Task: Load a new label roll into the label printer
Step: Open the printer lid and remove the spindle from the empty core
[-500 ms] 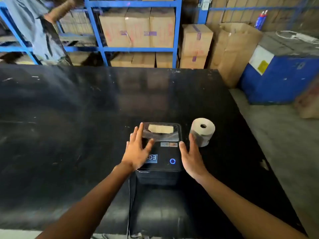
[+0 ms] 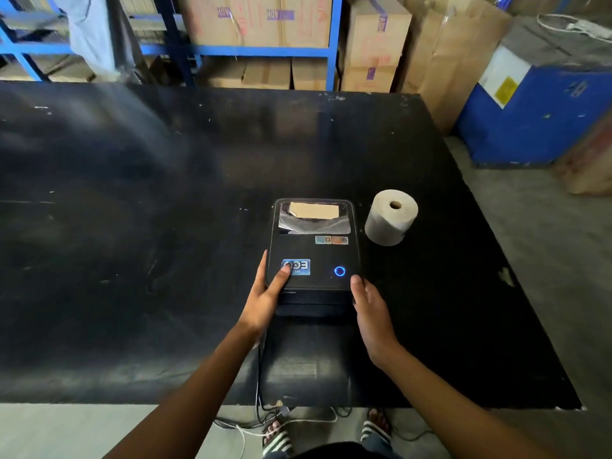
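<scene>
Black and scuffed, the table (image 2: 132, 226) carries the label printer (image 2: 313, 250) near its front edge, lid down. Both hands clasp its near corners: left hand (image 2: 265, 299) at seven o'clock, thumb on top; right hand (image 2: 372, 313) at five o'clock. At the printer's two o'clock the label roll (image 2: 390, 217) stands on end, just beside it

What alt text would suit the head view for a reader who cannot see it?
Two bare hands, left hand and right hand, grip the near corners of a closed black plastic label printer on a scuffed black table. A grey paper label roll stands on end just right of the printer, untouched. Cardboard boxes on blue shelving stand behind.
</scene>
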`<act>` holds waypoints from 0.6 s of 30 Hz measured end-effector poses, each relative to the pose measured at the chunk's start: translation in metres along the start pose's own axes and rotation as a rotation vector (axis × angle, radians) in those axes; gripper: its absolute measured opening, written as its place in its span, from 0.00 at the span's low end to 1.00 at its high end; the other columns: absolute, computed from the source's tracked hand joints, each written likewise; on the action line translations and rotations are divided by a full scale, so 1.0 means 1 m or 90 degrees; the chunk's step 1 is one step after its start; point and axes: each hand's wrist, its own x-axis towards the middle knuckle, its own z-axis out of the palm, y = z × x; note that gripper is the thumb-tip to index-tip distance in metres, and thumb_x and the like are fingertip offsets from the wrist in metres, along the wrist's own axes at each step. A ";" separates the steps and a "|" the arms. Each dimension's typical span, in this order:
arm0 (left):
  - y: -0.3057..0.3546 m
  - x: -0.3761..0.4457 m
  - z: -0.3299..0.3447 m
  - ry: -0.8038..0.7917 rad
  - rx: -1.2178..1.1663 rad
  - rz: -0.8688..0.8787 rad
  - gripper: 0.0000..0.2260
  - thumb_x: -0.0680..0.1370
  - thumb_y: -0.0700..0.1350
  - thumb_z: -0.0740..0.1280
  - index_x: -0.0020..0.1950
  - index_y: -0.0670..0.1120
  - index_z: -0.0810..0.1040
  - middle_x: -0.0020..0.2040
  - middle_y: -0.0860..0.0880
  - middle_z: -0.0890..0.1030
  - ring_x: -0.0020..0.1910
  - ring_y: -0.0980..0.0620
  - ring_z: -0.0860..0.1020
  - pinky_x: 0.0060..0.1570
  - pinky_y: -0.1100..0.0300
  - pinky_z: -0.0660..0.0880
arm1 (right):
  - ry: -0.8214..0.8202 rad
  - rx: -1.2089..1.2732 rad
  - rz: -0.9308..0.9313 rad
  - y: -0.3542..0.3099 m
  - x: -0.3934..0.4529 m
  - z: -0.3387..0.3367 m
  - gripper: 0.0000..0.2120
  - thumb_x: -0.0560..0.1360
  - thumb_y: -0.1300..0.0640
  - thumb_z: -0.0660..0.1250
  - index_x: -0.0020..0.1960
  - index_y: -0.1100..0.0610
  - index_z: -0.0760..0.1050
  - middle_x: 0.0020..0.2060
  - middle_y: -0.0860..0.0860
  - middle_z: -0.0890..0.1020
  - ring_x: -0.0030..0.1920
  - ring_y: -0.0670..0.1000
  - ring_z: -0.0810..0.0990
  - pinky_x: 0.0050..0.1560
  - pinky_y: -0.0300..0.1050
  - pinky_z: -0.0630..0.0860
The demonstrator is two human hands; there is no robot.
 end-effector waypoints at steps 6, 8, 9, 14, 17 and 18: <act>-0.006 0.001 0.000 -0.002 0.009 0.016 0.31 0.77 0.58 0.69 0.78 0.60 0.61 0.70 0.53 0.77 0.66 0.56 0.77 0.70 0.50 0.72 | 0.004 0.020 -0.009 0.011 -0.004 -0.003 0.22 0.79 0.50 0.66 0.69 0.59 0.71 0.63 0.51 0.80 0.64 0.46 0.79 0.67 0.44 0.73; -0.006 0.002 0.001 0.006 0.004 0.016 0.30 0.78 0.57 0.67 0.79 0.60 0.60 0.70 0.53 0.77 0.66 0.56 0.77 0.70 0.52 0.72 | 0.011 0.015 -0.010 0.012 -0.002 -0.005 0.17 0.79 0.53 0.66 0.66 0.59 0.71 0.63 0.52 0.80 0.63 0.46 0.78 0.65 0.42 0.73; -0.007 0.002 0.001 0.010 0.003 0.017 0.30 0.78 0.56 0.67 0.79 0.60 0.60 0.70 0.53 0.77 0.65 0.56 0.77 0.69 0.52 0.72 | 0.015 0.007 -0.015 0.013 0.000 -0.006 0.16 0.79 0.53 0.66 0.64 0.57 0.70 0.63 0.53 0.79 0.63 0.48 0.78 0.65 0.44 0.73; -0.008 0.002 0.002 0.022 0.017 0.018 0.30 0.78 0.58 0.67 0.78 0.61 0.61 0.70 0.52 0.76 0.67 0.55 0.76 0.71 0.51 0.70 | 0.015 -0.028 -0.036 0.015 0.002 -0.008 0.16 0.74 0.44 0.67 0.56 0.50 0.70 0.58 0.51 0.79 0.62 0.50 0.78 0.69 0.56 0.73; -0.007 0.000 0.000 0.012 0.018 0.011 0.35 0.75 0.61 0.67 0.79 0.60 0.58 0.72 0.52 0.75 0.68 0.55 0.75 0.71 0.52 0.70 | -0.012 -0.035 -0.039 0.014 0.002 -0.009 0.18 0.71 0.39 0.66 0.55 0.46 0.69 0.59 0.50 0.78 0.65 0.51 0.77 0.68 0.55 0.73; -0.008 -0.001 -0.002 -0.009 0.029 0.011 0.37 0.74 0.60 0.67 0.80 0.59 0.56 0.73 0.52 0.73 0.68 0.56 0.75 0.70 0.55 0.71 | -0.024 -0.040 -0.043 0.011 0.000 -0.010 0.17 0.73 0.41 0.67 0.58 0.46 0.68 0.62 0.49 0.76 0.67 0.52 0.75 0.67 0.50 0.73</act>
